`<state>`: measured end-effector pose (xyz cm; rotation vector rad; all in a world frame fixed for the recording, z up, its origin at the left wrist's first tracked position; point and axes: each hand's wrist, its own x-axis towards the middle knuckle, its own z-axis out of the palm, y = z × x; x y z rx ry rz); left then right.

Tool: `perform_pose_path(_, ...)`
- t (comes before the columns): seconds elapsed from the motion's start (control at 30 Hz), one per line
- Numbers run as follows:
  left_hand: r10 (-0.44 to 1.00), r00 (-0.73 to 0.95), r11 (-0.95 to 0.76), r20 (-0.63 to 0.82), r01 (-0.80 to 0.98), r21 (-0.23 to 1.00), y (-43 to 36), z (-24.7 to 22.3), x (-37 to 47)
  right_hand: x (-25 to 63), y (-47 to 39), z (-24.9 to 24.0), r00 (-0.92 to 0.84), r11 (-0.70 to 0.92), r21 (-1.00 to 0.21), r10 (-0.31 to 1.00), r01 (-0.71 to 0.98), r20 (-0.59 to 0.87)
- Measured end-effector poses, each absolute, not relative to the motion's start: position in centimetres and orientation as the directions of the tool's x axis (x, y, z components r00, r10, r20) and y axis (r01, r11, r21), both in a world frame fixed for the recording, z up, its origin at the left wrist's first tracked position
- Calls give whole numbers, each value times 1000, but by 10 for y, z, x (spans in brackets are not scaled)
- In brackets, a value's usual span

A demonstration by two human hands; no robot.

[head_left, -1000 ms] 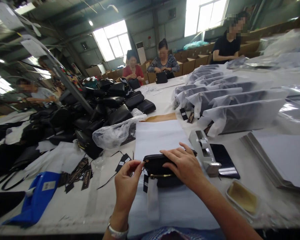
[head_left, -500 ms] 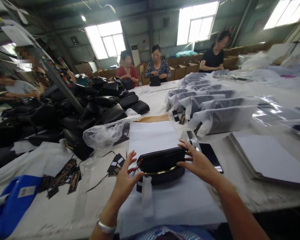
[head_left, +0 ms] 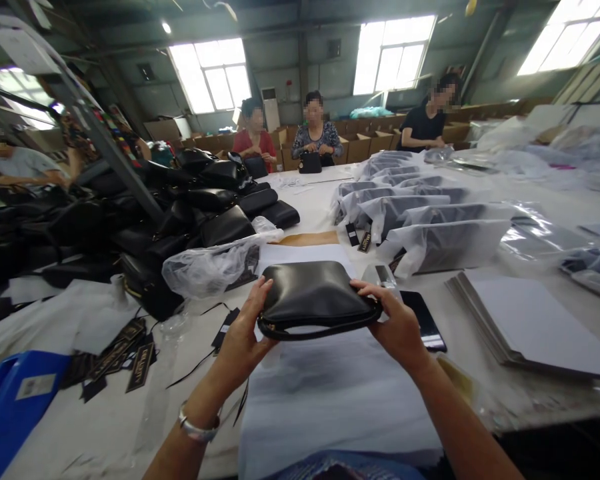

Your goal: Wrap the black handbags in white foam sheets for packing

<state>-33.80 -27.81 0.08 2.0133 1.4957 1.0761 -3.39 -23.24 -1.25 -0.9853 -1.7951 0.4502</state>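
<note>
I hold a small black leather bag (head_left: 313, 293) between both hands, lifted above a white wrapping sheet (head_left: 330, 393) on the table. My left hand (head_left: 243, 337) grips its left end and my right hand (head_left: 397, 323) grips its right end. The bag is tipped so its smooth flat side faces me, and its strap curves along the lower edge. A bracelet is on my left wrist.
A heap of black bags (head_left: 180, 207) lies to the left with a clear plastic bag (head_left: 205, 267). Bagged items in white wrap (head_left: 420, 213) lie to the right, with a phone (head_left: 423, 320), a paper stack (head_left: 535, 327) and black hang tags (head_left: 130, 353). Several people sit at the far end.
The bag has come up off the white sheet and turned, so its zipper side is replaced by the smooth side. Both hands moved from its top to its ends.
</note>
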Motion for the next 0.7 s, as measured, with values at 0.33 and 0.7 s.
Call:
perform_pose_path(0.33, 994, 53, -15, -92, 928, 373, -288, -82, -349, -19, -245, -94, -76, 29, -975, 997, 219, 12)
perform_pose_path(0.7, 918, 391, -396, 62, 907, 143, -299, -25, -353, -33, -242, -86, -90, -167, -857, 967, 487, -240)
